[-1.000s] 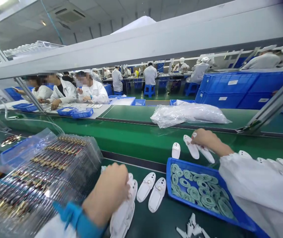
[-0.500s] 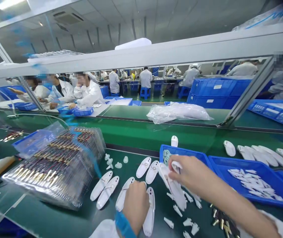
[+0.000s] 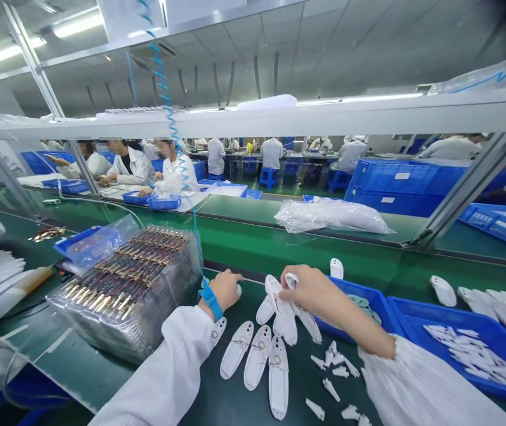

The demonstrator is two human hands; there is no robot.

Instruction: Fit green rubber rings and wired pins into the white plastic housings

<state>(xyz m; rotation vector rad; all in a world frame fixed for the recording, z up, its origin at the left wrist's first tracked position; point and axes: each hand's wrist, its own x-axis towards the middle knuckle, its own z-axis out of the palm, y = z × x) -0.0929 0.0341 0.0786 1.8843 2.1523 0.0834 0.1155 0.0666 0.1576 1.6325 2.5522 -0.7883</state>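
Observation:
My right hand is closed around several white oval plastic shells, held tilted above the bench. A small curled white piece shows at its fingertips. My left hand, with a blue wrist strap, is low over small translucent caps beside the battery-like stack. One finger stretches out to the right; the others are partly hidden beneath the hand. Between my arms lie white shells with thin wires, side by side. Small white plastic clips are scattered to their right.
Clear trays stacked with wired metal parts stand at left. A blue bin with pale green rings and a blue bin of white slim pieces sit at right. Behind runs a green belt; co-workers sit beyond it.
My left hand has left the wired shells and moved up and left to the translucent caps. My right hand still holds the shells, now nearer the wired ones. The view has shifted.

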